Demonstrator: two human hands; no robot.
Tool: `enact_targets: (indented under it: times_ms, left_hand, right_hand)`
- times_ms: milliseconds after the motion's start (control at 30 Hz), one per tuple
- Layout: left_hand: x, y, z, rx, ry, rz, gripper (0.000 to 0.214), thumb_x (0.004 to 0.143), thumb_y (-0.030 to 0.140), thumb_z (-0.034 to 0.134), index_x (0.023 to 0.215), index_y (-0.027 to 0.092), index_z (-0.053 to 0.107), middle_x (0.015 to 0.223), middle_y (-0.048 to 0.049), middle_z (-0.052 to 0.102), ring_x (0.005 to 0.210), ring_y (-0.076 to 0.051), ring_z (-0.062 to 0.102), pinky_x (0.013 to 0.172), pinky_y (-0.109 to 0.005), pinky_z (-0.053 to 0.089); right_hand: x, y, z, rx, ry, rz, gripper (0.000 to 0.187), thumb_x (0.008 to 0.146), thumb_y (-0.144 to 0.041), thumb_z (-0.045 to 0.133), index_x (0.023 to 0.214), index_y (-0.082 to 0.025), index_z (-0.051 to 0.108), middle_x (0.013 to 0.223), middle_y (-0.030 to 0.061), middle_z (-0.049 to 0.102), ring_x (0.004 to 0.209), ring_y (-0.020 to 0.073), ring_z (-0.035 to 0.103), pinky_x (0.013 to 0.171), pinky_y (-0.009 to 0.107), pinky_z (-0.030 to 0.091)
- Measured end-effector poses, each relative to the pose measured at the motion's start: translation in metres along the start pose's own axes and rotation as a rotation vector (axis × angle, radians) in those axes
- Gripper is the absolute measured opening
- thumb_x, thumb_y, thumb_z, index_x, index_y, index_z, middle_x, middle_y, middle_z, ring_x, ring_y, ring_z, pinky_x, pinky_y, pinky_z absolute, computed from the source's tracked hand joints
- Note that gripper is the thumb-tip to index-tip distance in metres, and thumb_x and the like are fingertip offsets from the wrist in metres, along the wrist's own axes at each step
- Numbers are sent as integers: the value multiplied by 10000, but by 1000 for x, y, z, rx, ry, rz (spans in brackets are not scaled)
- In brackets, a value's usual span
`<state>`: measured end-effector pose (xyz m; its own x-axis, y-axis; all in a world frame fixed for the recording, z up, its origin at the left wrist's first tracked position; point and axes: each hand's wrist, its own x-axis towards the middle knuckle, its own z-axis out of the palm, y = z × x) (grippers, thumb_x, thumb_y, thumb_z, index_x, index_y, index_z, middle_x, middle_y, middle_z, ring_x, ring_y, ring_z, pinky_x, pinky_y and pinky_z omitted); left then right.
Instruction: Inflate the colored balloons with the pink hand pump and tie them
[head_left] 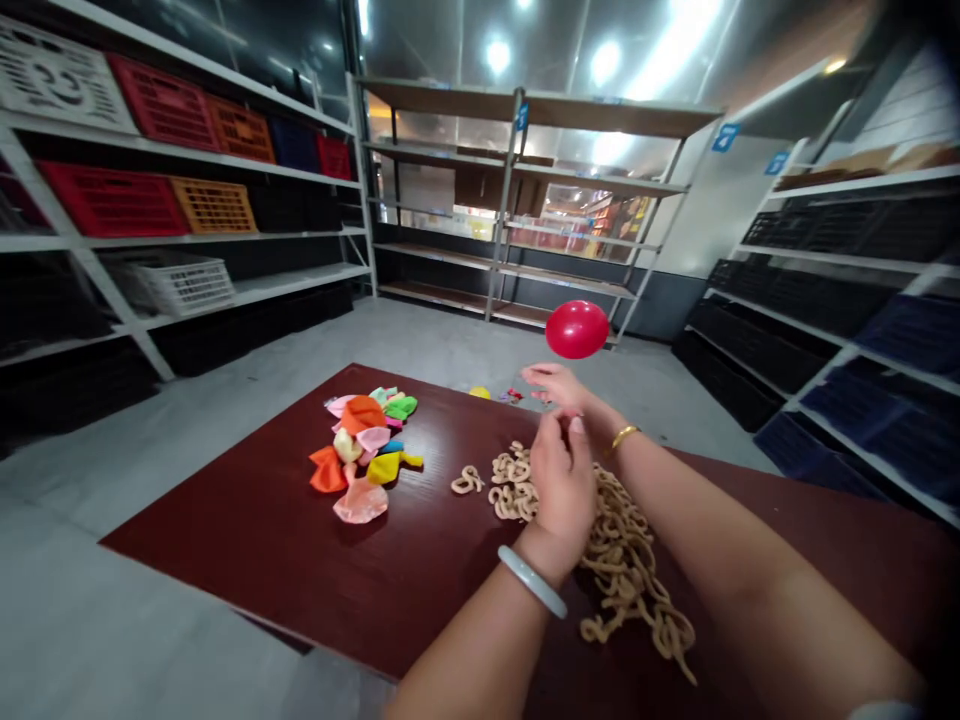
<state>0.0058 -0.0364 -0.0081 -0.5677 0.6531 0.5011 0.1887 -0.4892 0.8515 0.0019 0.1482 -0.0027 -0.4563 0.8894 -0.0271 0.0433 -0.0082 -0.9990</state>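
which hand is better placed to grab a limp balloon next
Probably the left hand: its arm is on the side nearer the limp balloons, while the right hand reaches in from the other side.

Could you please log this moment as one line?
left hand: near tan cords | right hand: near red balloon, contact unclear | limp balloons: on table

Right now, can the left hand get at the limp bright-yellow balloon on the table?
Probably yes: only low tan coils and tabletop lie between the left hand and the yellow balloon, though full reach is unclear.
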Motion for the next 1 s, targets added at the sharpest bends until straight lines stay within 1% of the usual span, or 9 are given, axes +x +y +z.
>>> enact_targets:
  times_ms: [100,200,333,433,567,667,733,867,1000]
  left_hand:
    - [-1,13,-7,47,42,169,153,959,236,442,1061,192,548,1011,-91,611,970,-205,568,893,-358,425]
    - [0,23,-13,40,69,286,137,948,182,452,1055,196,536,987,-84,600,955,-199,559,892,-363,430]
    - [6,28,-20,30,100,310,134,946,175,455,1052,195,534,977,-87,595,939,-206,553,870,-376,437]
    - [9,28,-22,40,124,304,133,949,173,449,1053,191,530,985,-90,595,946,-207,546,879,-384,433]
    - [10,26,-21,27,101,317,137,950,174,445,1050,187,536,971,-93,603,942,-208,556,870,-382,438]
    - [7,25,-18,22,68,327,144,949,193,447,1056,183,543,986,-100,613,972,-213,569,892,-381,434]
    - [5,23,-15,-4,49,273,157,953,230,449,1061,183,552,1008,-103,618,985,-216,573,910,-378,427]
    - [3,11,-3,-164,-76,-13,250,961,369,438,970,188,610,945,-82,646,894,-202,592,838,-333,447]
    - [5,-5,14,-468,-147,-446,453,900,561,471,797,144,612,751,-73,649,722,-193,605,687,-311,470]
  right_hand:
    - [-10,6,51,-99,-288,-65,215,666,-236,784,846,-138,719,866,19,709,810,135,590,732,254,448]
    - [-21,14,101,-173,-481,-124,140,666,-231,768,737,-131,699,711,-29,676,719,121,555,706,248,419]
    - [-35,26,148,-222,-597,-177,136,700,-284,730,668,-171,663,633,-66,629,691,116,523,661,227,401]
    - [-43,30,160,-258,-639,-216,131,725,-293,698,664,-187,653,619,-78,613,680,108,520,659,216,398]
    - [-45,17,143,-306,-659,-226,107,708,-259,707,702,-164,657,639,-61,634,650,104,531,651,224,400]
    - [-40,-5,109,-312,-601,-205,136,764,-276,651,786,-142,653,678,-22,657,619,98,532,619,239,395]
    - [-37,-22,82,-306,-522,-192,163,809,-301,596,832,-145,634,686,-8,654,590,91,528,594,243,386]
    - [-42,-49,25,-454,-313,-232,143,754,-312,651,735,-182,597,523,-34,569,471,107,470,517,249,352]
    - [-72,-52,-15,-682,-78,-384,62,730,-230,655,695,-203,612,601,-15,603,553,138,507,583,268,370]
